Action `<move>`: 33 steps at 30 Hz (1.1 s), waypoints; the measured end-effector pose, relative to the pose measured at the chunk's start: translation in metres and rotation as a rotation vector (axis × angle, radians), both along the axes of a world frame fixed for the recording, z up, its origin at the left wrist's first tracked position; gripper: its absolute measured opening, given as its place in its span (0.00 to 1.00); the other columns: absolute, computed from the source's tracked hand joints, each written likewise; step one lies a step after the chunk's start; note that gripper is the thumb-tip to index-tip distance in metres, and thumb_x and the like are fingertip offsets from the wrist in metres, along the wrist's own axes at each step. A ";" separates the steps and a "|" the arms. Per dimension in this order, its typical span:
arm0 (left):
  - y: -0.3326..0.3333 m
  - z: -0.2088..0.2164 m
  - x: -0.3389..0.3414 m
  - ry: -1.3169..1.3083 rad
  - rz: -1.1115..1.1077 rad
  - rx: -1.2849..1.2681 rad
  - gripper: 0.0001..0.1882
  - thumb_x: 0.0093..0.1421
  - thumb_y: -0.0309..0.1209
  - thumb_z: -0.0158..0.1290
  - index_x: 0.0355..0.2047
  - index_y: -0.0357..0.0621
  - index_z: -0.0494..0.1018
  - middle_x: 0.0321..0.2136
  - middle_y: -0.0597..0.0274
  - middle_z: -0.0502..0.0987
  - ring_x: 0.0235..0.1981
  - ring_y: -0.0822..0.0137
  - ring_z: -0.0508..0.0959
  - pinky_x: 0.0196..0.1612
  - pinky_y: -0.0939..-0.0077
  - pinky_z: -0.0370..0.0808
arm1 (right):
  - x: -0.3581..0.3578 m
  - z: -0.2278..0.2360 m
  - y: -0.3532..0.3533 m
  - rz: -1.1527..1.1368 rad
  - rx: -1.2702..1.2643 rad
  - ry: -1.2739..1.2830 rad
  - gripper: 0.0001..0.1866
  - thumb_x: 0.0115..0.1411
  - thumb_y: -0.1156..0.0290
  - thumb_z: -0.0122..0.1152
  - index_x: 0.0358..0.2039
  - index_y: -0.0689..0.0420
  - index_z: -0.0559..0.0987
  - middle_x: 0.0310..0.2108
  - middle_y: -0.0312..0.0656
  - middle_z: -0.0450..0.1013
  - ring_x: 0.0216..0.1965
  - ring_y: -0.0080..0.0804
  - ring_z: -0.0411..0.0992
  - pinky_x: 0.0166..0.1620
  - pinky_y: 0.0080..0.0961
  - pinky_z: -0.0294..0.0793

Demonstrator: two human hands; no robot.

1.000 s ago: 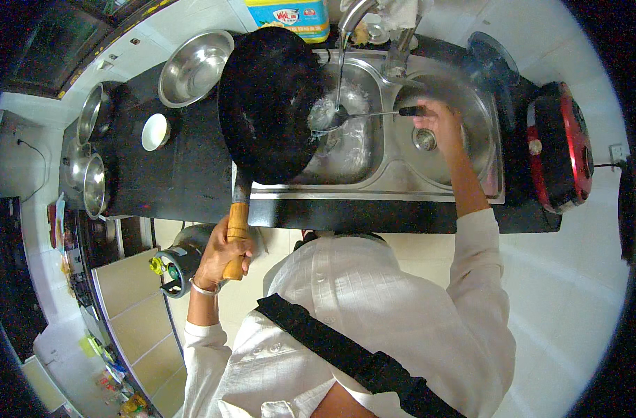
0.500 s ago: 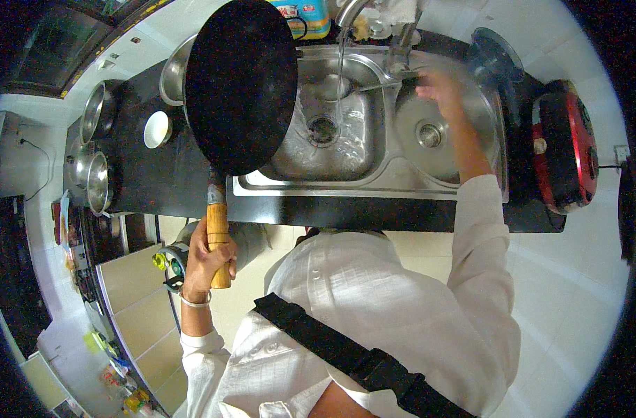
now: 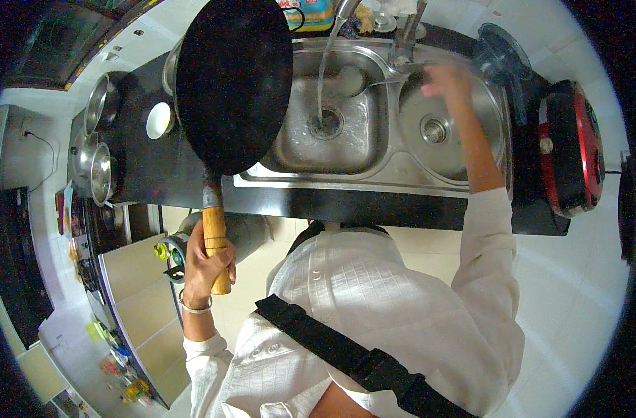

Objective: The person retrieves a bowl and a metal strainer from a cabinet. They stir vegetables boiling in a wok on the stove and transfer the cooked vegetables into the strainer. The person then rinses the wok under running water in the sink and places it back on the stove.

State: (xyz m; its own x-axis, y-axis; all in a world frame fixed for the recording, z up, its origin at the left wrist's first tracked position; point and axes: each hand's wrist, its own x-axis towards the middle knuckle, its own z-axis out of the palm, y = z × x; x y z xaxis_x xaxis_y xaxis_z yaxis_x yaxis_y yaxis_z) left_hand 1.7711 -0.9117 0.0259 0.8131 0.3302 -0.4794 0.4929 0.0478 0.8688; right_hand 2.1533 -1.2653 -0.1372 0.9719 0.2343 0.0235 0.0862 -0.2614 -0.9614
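Observation:
My left hand (image 3: 210, 261) is closed around the wooden handle of a large black wok (image 3: 234, 83). The wok is raised, its dark face partly covering the left side of the square sink basin (image 3: 297, 150). Over the round right basin (image 3: 429, 157), my right hand (image 3: 447, 85) is stretched toward the base of the faucet (image 3: 401, 52). Motion smears its fingers, so whether they hold anything is unclear. Water runs from the spout (image 3: 347, 8) into the square basin. What looks like a ladle (image 3: 351, 81) lies there, its handle reaching toward the divider.
A white bowl (image 3: 159, 121) and several metal bowls (image 3: 102, 174) stand on the dark counter (image 3: 140, 164) at left. A red and black cooker (image 3: 571, 150) is at right, near a translucent dark basin-like thing (image 3: 502, 52). Below the counter at left is a gas cylinder (image 3: 245, 237).
The wok has shifted slightly left. The water stream now slants left as it falls. My right hand remains near the faucet base, still blurred.

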 end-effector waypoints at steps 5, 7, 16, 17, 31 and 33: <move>-0.006 0.001 -0.007 -0.014 0.022 -0.016 0.22 0.45 0.26 0.53 0.40 0.37 0.57 0.16 0.62 0.67 0.08 0.72 0.67 0.09 0.82 0.67 | -0.078 0.069 0.019 0.119 -0.150 -0.220 0.09 0.52 0.72 0.57 0.32 0.62 0.78 0.27 0.42 0.74 0.23 0.29 0.72 0.27 0.21 0.70; -0.008 -0.001 -0.008 -0.021 0.032 -0.019 0.23 0.45 0.25 0.53 0.41 0.37 0.58 0.16 0.61 0.67 0.08 0.72 0.67 0.09 0.82 0.67 | -0.096 0.080 0.019 0.195 -0.243 -0.438 0.09 0.50 0.74 0.57 0.33 0.62 0.78 0.25 0.43 0.73 0.24 0.30 0.71 0.29 0.22 0.69; -0.028 0.009 -0.015 -0.036 0.120 0.010 0.26 0.45 0.24 0.53 0.44 0.37 0.58 0.17 0.61 0.68 0.08 0.72 0.67 0.09 0.82 0.67 | -0.145 0.100 0.010 0.252 -0.237 -0.503 0.10 0.49 0.78 0.57 0.34 0.63 0.76 0.27 0.46 0.71 0.28 0.36 0.71 0.32 0.25 0.70; -0.031 0.011 -0.015 -0.034 0.144 0.025 0.26 0.45 0.24 0.53 0.44 0.37 0.58 0.17 0.61 0.68 0.08 0.72 0.67 0.09 0.82 0.67 | -0.146 0.099 0.010 0.251 -0.235 -0.507 0.09 0.49 0.79 0.57 0.34 0.63 0.76 0.27 0.46 0.71 0.27 0.36 0.71 0.31 0.25 0.70; -0.032 0.011 -0.025 -0.081 0.108 0.007 0.25 0.45 0.25 0.52 0.44 0.35 0.58 0.15 0.62 0.67 0.07 0.73 0.66 0.09 0.83 0.67 | -0.176 0.102 0.004 0.195 -0.230 -0.571 0.10 0.49 0.81 0.56 0.34 0.65 0.76 0.28 0.46 0.69 0.28 0.35 0.70 0.32 0.23 0.69; -0.027 0.010 -0.028 -0.086 0.079 -0.004 0.25 0.45 0.25 0.52 0.44 0.36 0.58 0.15 0.62 0.67 0.07 0.73 0.66 0.10 0.83 0.67 | -0.183 0.106 0.006 0.190 -0.243 -0.580 0.10 0.48 0.81 0.57 0.34 0.64 0.76 0.28 0.46 0.69 0.29 0.35 0.70 0.33 0.24 0.70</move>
State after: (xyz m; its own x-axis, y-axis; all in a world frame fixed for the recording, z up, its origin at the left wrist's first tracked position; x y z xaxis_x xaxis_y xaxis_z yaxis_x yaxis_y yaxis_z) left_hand 1.7432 -0.9383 0.0354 0.8227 0.3936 -0.4102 0.4109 0.0871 0.9075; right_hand 1.9708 -1.2593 -0.0308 0.7586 0.4655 0.4560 0.6389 -0.3942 -0.6606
